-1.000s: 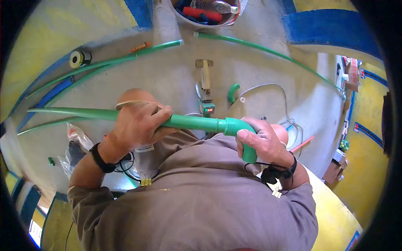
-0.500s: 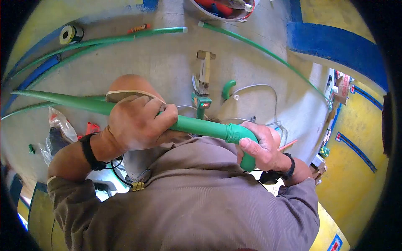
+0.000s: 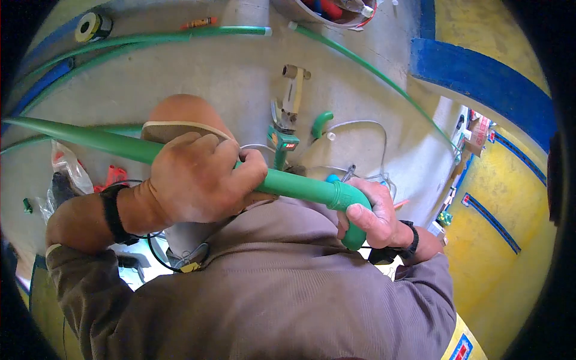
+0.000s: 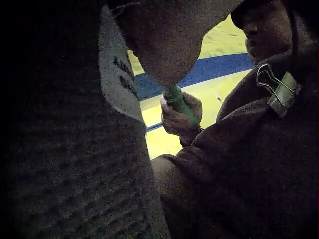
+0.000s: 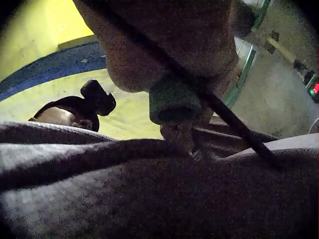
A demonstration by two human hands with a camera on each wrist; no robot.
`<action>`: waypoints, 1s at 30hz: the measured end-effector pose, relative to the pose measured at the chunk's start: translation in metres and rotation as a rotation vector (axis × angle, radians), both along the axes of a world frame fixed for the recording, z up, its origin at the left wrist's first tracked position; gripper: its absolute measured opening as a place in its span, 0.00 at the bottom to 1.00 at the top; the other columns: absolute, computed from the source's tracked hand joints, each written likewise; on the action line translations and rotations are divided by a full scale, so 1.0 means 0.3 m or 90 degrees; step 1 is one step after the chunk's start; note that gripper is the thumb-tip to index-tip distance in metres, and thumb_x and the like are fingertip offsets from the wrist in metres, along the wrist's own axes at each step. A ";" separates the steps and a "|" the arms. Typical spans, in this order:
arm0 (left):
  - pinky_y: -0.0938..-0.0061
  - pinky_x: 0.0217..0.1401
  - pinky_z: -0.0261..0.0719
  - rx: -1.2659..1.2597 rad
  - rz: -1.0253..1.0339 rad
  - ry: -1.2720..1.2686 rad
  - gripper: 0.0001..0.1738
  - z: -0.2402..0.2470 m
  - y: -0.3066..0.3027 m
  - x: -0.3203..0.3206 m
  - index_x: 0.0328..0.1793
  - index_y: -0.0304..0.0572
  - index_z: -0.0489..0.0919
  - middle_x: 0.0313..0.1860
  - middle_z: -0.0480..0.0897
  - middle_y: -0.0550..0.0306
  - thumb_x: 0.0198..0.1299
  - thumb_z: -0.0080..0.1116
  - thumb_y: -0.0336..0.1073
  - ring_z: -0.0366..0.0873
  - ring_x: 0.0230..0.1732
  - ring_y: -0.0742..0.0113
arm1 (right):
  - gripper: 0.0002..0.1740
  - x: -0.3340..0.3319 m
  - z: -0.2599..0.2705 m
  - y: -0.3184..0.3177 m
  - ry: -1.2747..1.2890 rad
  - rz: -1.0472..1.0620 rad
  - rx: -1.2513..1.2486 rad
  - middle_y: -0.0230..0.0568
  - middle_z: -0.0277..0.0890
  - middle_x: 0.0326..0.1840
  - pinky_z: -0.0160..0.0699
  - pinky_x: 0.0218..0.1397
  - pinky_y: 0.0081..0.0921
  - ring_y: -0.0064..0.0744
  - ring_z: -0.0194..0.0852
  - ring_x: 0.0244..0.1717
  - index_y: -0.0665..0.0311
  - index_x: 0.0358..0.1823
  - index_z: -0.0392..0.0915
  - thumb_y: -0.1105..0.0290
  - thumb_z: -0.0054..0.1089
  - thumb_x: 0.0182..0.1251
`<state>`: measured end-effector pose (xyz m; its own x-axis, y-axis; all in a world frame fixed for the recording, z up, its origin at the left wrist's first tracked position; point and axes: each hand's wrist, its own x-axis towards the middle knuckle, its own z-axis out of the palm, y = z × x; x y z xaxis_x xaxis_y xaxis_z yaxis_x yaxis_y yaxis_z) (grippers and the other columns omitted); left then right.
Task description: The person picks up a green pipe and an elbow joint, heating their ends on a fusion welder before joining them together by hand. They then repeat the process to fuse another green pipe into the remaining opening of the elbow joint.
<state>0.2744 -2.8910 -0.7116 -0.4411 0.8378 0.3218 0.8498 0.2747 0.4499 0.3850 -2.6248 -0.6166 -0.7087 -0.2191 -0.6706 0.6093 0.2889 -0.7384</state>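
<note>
A long green plastic pipe (image 3: 300,185) runs across my lap in the head view, with a green elbow fitting (image 3: 355,231) on its right end. My left hand (image 3: 201,177) grips the pipe from above, fingers curled round it. My right hand (image 3: 373,213) holds the elbow, thumb laid over its bend. The fitting's open end points down toward my shirt. In the right wrist view that open end (image 5: 174,107) shows below the dark hand. The left wrist view catches the right hand (image 4: 182,117) around the green fitting, in dim light.
Beyond my knees stands a pipe welding tool (image 3: 285,135) with a lit red display. A loose green elbow (image 3: 322,124) and a grey cable (image 3: 384,144) lie by it. More green pipes (image 3: 228,32), a tape roll (image 3: 93,27) and a bucket (image 3: 354,24) are farther back.
Both hands keep their hold on the pipe and elbow. The pipe tilts more, its right end lower in view and its left end farther left. The floor things have shifted up in view.
</note>
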 end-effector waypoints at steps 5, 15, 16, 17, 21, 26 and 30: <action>0.71 0.19 0.65 0.019 0.010 0.010 0.21 0.001 0.006 -0.001 0.32 0.48 0.78 0.20 0.65 0.62 0.50 0.63 0.58 0.67 0.20 0.67 | 0.24 -0.008 0.003 0.004 -0.018 0.021 0.008 0.38 0.77 0.17 0.73 0.24 0.22 0.28 0.78 0.19 0.70 0.38 0.71 0.50 0.50 0.70; 0.74 0.18 0.64 0.010 -0.004 0.013 0.17 0.011 0.000 -0.001 0.32 0.49 0.74 0.19 0.63 0.64 0.52 0.61 0.52 0.67 0.19 0.70 | 0.23 0.002 -0.009 0.002 -0.003 0.014 -0.003 0.37 0.77 0.16 0.73 0.24 0.21 0.27 0.78 0.19 0.70 0.37 0.71 0.51 0.51 0.68; 0.74 0.18 0.64 0.009 -0.003 0.015 0.17 0.010 -0.001 0.001 0.32 0.49 0.74 0.19 0.63 0.64 0.52 0.61 0.52 0.67 0.19 0.70 | 0.23 0.003 -0.011 0.002 0.002 0.017 -0.003 0.37 0.76 0.16 0.73 0.23 0.22 0.27 0.79 0.19 0.70 0.37 0.71 0.52 0.51 0.68; 0.74 0.19 0.63 0.014 0.003 0.021 0.19 0.009 -0.002 0.003 0.32 0.48 0.76 0.19 0.64 0.63 0.50 0.62 0.55 0.66 0.19 0.69 | 0.23 0.003 -0.013 0.000 0.003 0.017 -0.004 0.37 0.76 0.16 0.73 0.23 0.22 0.27 0.79 0.19 0.70 0.37 0.71 0.52 0.51 0.68; 0.73 0.19 0.63 0.029 0.013 0.034 0.22 0.002 -0.003 0.011 0.33 0.46 0.78 0.19 0.64 0.63 0.48 0.64 0.57 0.66 0.19 0.68 | 0.21 0.000 -0.017 0.004 0.020 0.023 -0.001 0.38 0.77 0.19 0.74 0.24 0.22 0.27 0.79 0.20 0.70 0.38 0.72 0.55 0.55 0.67; 0.69 0.26 0.70 0.007 -0.001 -0.008 0.21 0.031 0.000 -0.011 0.38 0.47 0.79 0.24 0.72 0.59 0.48 0.64 0.54 0.73 0.25 0.63 | 0.21 0.009 0.002 0.024 0.076 0.039 0.102 0.42 0.79 0.26 0.75 0.29 0.24 0.29 0.80 0.25 0.71 0.44 0.75 0.56 0.61 0.64; 0.61 0.37 0.76 -0.039 0.045 -0.139 0.20 0.087 -0.043 -0.126 0.45 0.48 0.81 0.30 0.78 0.53 0.48 0.65 0.49 0.77 0.32 0.51 | 0.30 0.057 0.000 0.164 0.255 -0.017 0.223 0.45 0.80 0.36 0.76 0.36 0.26 0.31 0.80 0.34 0.70 0.50 0.77 0.48 0.63 0.62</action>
